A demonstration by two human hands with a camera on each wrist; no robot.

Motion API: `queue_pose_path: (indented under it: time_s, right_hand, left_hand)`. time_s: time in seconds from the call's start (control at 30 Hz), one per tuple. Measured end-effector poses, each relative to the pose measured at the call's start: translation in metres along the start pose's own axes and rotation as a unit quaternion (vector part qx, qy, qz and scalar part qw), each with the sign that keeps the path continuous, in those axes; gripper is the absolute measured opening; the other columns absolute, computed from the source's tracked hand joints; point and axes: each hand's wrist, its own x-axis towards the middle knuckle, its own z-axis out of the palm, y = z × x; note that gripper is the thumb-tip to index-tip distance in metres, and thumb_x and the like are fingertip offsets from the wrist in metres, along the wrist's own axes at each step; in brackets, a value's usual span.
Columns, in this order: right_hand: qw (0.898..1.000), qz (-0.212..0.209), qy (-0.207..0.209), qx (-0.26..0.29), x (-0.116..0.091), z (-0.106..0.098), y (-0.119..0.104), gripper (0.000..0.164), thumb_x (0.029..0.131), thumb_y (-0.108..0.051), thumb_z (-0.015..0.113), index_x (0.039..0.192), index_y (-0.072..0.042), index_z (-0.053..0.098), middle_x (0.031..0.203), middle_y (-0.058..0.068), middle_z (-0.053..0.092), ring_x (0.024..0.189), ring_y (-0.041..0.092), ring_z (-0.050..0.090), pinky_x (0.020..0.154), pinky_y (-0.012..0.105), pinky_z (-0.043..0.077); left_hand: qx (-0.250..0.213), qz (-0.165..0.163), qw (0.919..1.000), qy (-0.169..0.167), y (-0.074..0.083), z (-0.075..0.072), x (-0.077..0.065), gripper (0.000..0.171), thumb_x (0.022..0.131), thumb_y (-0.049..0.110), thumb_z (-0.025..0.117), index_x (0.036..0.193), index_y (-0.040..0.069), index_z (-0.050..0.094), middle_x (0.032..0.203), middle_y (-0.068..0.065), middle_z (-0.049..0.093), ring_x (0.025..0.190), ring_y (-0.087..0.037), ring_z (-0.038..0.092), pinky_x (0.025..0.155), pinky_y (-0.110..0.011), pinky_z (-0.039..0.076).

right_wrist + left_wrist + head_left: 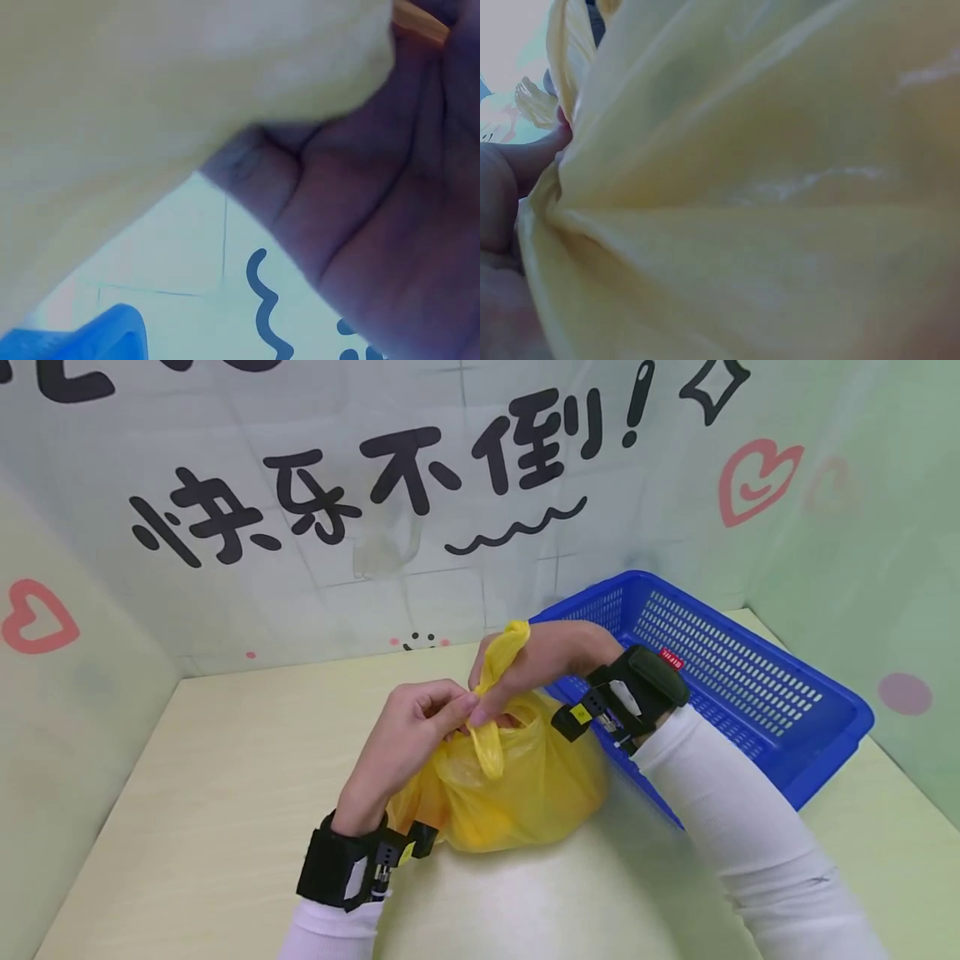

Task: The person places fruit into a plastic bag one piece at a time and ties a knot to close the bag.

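Observation:
A yellow plastic bag (517,793), filled out with something orange-yellow showing faintly through it, sits on the table in the head view. My left hand (408,735) pinches the bag's gathered top between thumb and fingers. From the right, my right hand (547,656) bends over the top and grips the twisted handle (504,656), whose end sticks up past the fingers. Both hands meet at the bag's neck. In the left wrist view the bag's stretched film (742,240) covers most of the picture. The right palm (390,217) shows beside the bag in the right wrist view.
A blue perforated plastic basket (825,718) stands behind and to the right of the bag, partly under the right forearm. The pale wooden table (247,777) is bounded by a printed wall (420,602) at the back and walls at both sides.

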Motion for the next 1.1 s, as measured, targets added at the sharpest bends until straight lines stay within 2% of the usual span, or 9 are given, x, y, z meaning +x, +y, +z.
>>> queue_pose_path:
  time_s: [0.2, 0.37, 0.47, 0.6, 0.7, 0.83, 0.93, 1.0, 1.1]
  right_hand:
    - [0.995, -0.088, -0.047, 0.007, 0.003, -0.003, -0.001, 0.031, 0.092, -0.030, 0.069, 0.075, -0.004, 0.068, 0.065, 0.005, 0.064, 0.061, 0.019, 0.058, 0.068, 0.026, 0.047]
    - [0.990, -0.138, -0.029, -0.020, 0.004, -0.003, 0.001, 0.033, 0.093, -0.027, 0.065, 0.071, -0.003, 0.066, 0.061, 0.003, 0.060, 0.059, 0.017, 0.055, 0.062, 0.024, 0.044]
    - [0.985, -0.168, -0.021, -0.036, 0.002, -0.005, 0.001, 0.031, 0.093, -0.023, 0.064, 0.071, -0.001, 0.065, 0.063, 0.006, 0.059, 0.060, 0.020, 0.055, 0.060, 0.025, 0.046]
    - [0.981, -0.178, -0.007, -0.072, 0.000, -0.007, -0.001, 0.030, 0.094, -0.023, 0.065, 0.073, -0.001, 0.066, 0.064, 0.010, 0.061, 0.058, 0.017, 0.055, 0.059, 0.023, 0.046]
    - [0.973, -0.182, 0.020, -0.137, -0.001, -0.008, -0.005, 0.031, 0.094, -0.024, 0.065, 0.072, -0.002, 0.067, 0.063, 0.010, 0.064, 0.054, 0.012, 0.053, 0.057, 0.022, 0.043]
    - [0.956, -0.182, 0.061, -0.223, -0.001, -0.005, -0.007, 0.031, 0.095, -0.025, 0.065, 0.071, -0.005, 0.068, 0.062, 0.006, 0.065, 0.051, 0.008, 0.050, 0.056, 0.021, 0.041]
    - [0.940, -0.171, 0.102, -0.277, -0.002, 0.000, -0.005, 0.033, 0.096, -0.029, 0.064, 0.070, -0.009, 0.066, 0.058, 0.000, 0.057, 0.050, 0.009, 0.047, 0.055, 0.020, 0.039]
    - [0.924, -0.166, 0.131, -0.318, -0.003, 0.004, -0.003, 0.033, 0.097, -0.032, 0.062, 0.072, -0.010, 0.066, 0.060, -0.002, 0.056, 0.053, 0.010, 0.048, 0.056, 0.021, 0.040]
    - [0.889, -0.182, 0.183, -0.378, -0.005, 0.013, 0.000, 0.031, 0.098, -0.033, 0.061, 0.076, -0.012, 0.067, 0.063, -0.003, 0.058, 0.056, 0.013, 0.052, 0.059, 0.023, 0.043]
  left_hand:
    - [0.013, 0.003, 0.9999, 0.001, 0.002, -0.002, -0.002, 0.023, 0.101, 0.024, 0.057, 0.094, 0.009, 0.073, 0.073, -0.004, 0.048, 0.071, -0.019, 0.048, 0.063, -0.024, 0.039]
    - [0.041, 0.016, 0.9985, 0.033, 0.002, -0.001, -0.001, 0.024, 0.098, 0.030, 0.061, 0.095, 0.010, 0.076, 0.076, -0.005, 0.060, 0.075, -0.020, 0.052, 0.066, -0.024, 0.042]
    - [0.071, 0.016, 0.9961, 0.050, 0.002, -0.001, 0.000, 0.028, 0.097, 0.037, 0.062, 0.102, 0.012, 0.075, 0.084, -0.005, 0.069, 0.078, -0.018, 0.057, 0.069, -0.025, 0.047]
    - [0.081, 0.000, 0.9951, 0.057, -0.002, -0.006, 0.001, 0.035, 0.101, 0.040, 0.053, 0.109, 0.011, 0.071, 0.094, -0.006, 0.070, 0.082, -0.018, 0.058, 0.073, -0.026, 0.049]
    - [0.063, -0.010, 0.9965, 0.055, -0.007, -0.011, 0.003, 0.039, 0.105, 0.038, 0.044, 0.108, 0.008, 0.070, 0.095, -0.009, 0.067, 0.083, -0.021, 0.057, 0.074, -0.027, 0.048]
    - [0.044, -0.027, 0.9973, 0.053, -0.014, -0.015, 0.007, 0.043, 0.107, 0.036, 0.039, 0.109, 0.006, 0.070, 0.103, -0.012, 0.069, 0.095, -0.024, 0.063, 0.091, -0.038, 0.050]
    - [0.047, -0.050, 0.9968, 0.041, -0.019, -0.017, 0.008, 0.043, 0.108, 0.034, 0.037, 0.114, 0.006, 0.069, 0.113, -0.011, 0.070, 0.104, -0.025, 0.063, 0.099, -0.043, 0.046]
    - [0.056, -0.065, 0.9959, 0.029, -0.021, -0.018, 0.009, 0.042, 0.108, 0.033, 0.036, 0.117, 0.007, 0.068, 0.115, -0.011, 0.069, 0.104, -0.024, 0.062, 0.096, -0.039, 0.047]
    - [0.070, -0.077, 0.9944, 0.016, -0.024, -0.017, 0.010, 0.040, 0.108, 0.030, 0.036, 0.118, 0.008, 0.068, 0.114, -0.010, 0.067, 0.101, -0.023, 0.058, 0.091, -0.035, 0.046]
